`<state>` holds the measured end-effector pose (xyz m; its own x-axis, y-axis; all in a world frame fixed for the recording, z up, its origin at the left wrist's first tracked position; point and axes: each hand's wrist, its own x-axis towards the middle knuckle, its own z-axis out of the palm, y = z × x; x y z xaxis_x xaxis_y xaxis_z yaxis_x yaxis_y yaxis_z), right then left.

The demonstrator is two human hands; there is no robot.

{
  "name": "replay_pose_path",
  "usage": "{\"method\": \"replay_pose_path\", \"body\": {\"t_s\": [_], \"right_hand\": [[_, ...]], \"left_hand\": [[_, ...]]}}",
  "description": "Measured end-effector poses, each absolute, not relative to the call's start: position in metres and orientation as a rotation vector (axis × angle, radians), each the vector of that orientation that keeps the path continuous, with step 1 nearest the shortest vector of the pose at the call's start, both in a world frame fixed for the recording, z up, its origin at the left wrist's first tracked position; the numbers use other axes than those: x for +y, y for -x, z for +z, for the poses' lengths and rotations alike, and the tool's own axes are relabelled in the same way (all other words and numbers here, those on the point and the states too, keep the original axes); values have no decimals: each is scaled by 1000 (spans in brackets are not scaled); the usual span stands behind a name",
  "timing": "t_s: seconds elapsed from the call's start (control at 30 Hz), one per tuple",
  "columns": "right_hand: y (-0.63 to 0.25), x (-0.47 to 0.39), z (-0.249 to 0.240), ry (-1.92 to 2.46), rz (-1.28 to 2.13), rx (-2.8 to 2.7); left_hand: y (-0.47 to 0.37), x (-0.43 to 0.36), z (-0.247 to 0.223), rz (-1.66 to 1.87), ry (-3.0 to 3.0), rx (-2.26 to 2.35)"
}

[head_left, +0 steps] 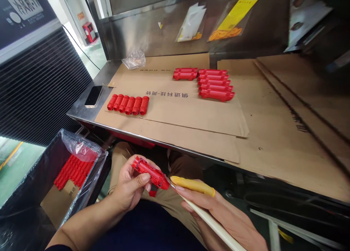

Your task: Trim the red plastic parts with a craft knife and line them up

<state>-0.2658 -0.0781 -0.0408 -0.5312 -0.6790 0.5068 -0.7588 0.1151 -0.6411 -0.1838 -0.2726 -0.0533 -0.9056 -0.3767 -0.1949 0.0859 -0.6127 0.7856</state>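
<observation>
Fingers [193, 185] near bench [80, 110], probably steel.

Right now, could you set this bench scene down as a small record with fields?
Left hand: grips a red part
Right hand: holds a pale-handled tool, tip at the part's end
Finger cover: yellow, right hand
Cardboard: six red tubes in a row
Phone: on the metal tabletop
Bin: red pieces inside

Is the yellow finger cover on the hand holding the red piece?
No, the right hand wears the yellow finger cover; the left hand holds the red piece.
</observation>
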Motion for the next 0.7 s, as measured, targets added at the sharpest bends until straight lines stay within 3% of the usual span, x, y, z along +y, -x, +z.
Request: {"method": "replay_pose_path", "body": {"t_s": [0.4,0.7], "right_hand": [[270,-84,-47,-1320,1595,-2323],[284,-82,-26,-1670,1632,-2631]], "left_hand": [[183,-271,-55,-2553,-494,-1205],[187,-271,-60,-2572,-517,-1248]]}}
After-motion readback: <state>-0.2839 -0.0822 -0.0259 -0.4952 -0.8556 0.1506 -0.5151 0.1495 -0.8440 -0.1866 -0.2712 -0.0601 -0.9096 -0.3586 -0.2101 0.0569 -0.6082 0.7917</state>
